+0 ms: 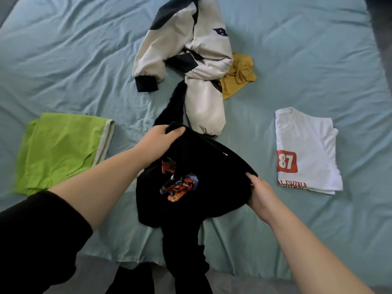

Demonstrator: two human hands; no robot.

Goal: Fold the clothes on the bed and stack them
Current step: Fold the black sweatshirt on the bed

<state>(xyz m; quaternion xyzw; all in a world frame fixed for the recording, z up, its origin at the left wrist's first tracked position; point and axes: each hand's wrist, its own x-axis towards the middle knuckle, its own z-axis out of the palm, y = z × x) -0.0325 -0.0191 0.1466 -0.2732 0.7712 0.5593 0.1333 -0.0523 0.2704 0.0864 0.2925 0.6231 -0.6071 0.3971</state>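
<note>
A black garment [201, 166] with a red and blue print hangs between my hands over the near edge of the bed, one part trailing down past the mattress. My left hand [159, 143] pinches its upper far edge. My right hand [261, 194] grips its right edge. Left of it lies a folded lime-green garment [61, 149]. A folded white T-shirt [305, 149] with a red "87" lies to the right. Beyond the black garment lies a crumpled cream and navy jacket [195, 52], partly covering a mustard-yellow garment [239, 75].
A light blue sheet [307, 60] covers the bed, wrinkled in places. The mattress's near edge [127, 259] runs along the bottom, with grey floor below. A dark object sits at the top right corner.
</note>
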